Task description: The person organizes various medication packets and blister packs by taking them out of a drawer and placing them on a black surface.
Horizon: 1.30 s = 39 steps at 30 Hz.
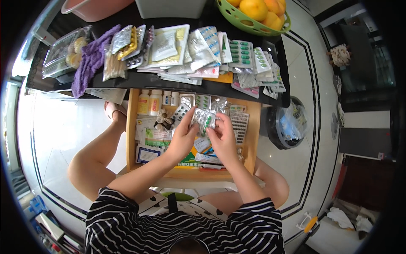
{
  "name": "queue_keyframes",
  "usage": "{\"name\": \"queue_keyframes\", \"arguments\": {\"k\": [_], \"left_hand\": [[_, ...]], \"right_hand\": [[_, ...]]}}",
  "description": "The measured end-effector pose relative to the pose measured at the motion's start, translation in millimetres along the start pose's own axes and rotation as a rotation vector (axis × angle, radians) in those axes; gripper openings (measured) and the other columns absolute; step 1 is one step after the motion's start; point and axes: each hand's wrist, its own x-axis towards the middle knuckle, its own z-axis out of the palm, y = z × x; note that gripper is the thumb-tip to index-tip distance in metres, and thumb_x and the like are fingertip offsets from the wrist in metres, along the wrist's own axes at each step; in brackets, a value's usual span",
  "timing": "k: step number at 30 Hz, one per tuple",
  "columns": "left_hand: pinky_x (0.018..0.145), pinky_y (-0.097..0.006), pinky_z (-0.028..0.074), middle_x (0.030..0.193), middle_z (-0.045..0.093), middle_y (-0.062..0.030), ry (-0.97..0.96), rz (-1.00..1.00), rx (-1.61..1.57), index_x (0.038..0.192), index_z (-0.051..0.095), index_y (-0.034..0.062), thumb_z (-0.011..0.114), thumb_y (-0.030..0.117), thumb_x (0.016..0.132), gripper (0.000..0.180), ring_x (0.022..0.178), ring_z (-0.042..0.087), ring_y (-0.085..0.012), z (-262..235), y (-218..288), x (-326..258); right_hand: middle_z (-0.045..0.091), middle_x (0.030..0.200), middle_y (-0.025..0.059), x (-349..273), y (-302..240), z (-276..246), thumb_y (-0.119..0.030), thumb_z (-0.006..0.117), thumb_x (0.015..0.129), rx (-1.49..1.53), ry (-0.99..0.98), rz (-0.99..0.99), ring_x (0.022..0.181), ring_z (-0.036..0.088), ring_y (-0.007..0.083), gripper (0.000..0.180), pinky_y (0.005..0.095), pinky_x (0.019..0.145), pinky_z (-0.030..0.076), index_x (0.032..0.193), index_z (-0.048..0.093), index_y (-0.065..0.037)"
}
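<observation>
Between my two hands, above an open wooden drawer [132, 127], is a silver blister pack [203, 120] with green capsules on its right side; several pockets on its left look crumpled. My left hand [185, 134] grips its left edge, and my right hand [223, 134] pinches the right edge. Under and around them in the drawer lie small medicine bottles [155, 101], a dark-pilled blister pack [182, 111], a sheet of small dark pills [240, 127], green-and-white boxes [158, 137] and a blue-and-white packet [148, 154].
Beyond the drawer, a black table [177, 86] bears rows of blister packs [242, 53], a purple cloth [91, 59], a bag of cotton swabs [114, 67], a clear plastic box [63, 55] and a green fruit basket [253, 27]. A lined bin [289, 127] stands right of the drawer.
</observation>
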Motion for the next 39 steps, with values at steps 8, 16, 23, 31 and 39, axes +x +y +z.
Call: {"name": "queue_keyframes", "arguments": {"k": [8,16,23,31,39], "left_hand": [[0.074,-0.022,0.042,0.102,0.056,-0.0034,-0.177,0.004,0.108,0.143,0.031,0.0039,0.051,0.008,0.093,0.054,0.083,0.046,-0.0063,-55,120,-13],[0.092,-0.026,0.041,0.13,0.048,-0.0106,-0.107,0.325,0.062,0.145,0.026,0.0046,0.052,0.007,0.093,0.058,0.111,0.049,-0.0131,-88,187,22],[0.109,-0.044,0.027,0.14,0.041,-0.0173,0.006,0.711,0.772,0.139,0.036,0.0056,0.06,0.009,0.083,0.061,0.132,0.034,-0.0357,-112,200,59],[0.109,-0.06,0.011,0.144,0.04,-0.0083,-0.072,0.623,1.174,0.139,0.042,0.0137,0.063,0.014,0.079,0.063,0.138,0.023,-0.0371,-112,195,72],[0.107,-0.059,0.017,0.139,0.044,-0.0113,0.01,0.661,1.304,0.136,0.042,0.0061,0.062,0.019,0.082,0.058,0.134,0.032,-0.034,-108,192,74]], "right_hand": [[0.062,0.101,0.0085,2,-96,46,0.004,0.058,0.086,0.249,-0.033,-0.017,0.086,0.057,0.0097,0.041,0.0225,0.073,0.046,0.121,0.036,-0.003],[0.063,0.101,0.0082,69,-168,73,-0.001,0.057,0.088,0.232,-0.061,-0.223,0.086,0.057,0.0089,0.039,0.0218,0.074,0.045,0.123,0.038,-0.002],[0.059,0.097,0.0065,130,-181,77,0.001,0.059,0.085,-0.055,0.055,-0.325,0.079,0.057,0.0096,0.037,0.0217,0.065,0.047,0.119,0.045,-0.001],[0.057,0.089,0.0082,151,-169,90,-0.005,0.064,0.084,-0.393,0.115,-0.448,0.068,0.059,0.0154,0.039,0.0276,0.057,0.049,0.121,0.05,-0.001],[0.062,0.098,0.0117,146,-171,85,-0.002,0.055,0.086,-0.76,0.145,-0.626,0.09,0.061,0.0292,0.023,0.0366,0.072,0.05,0.11,0.057,-0.002]]}}
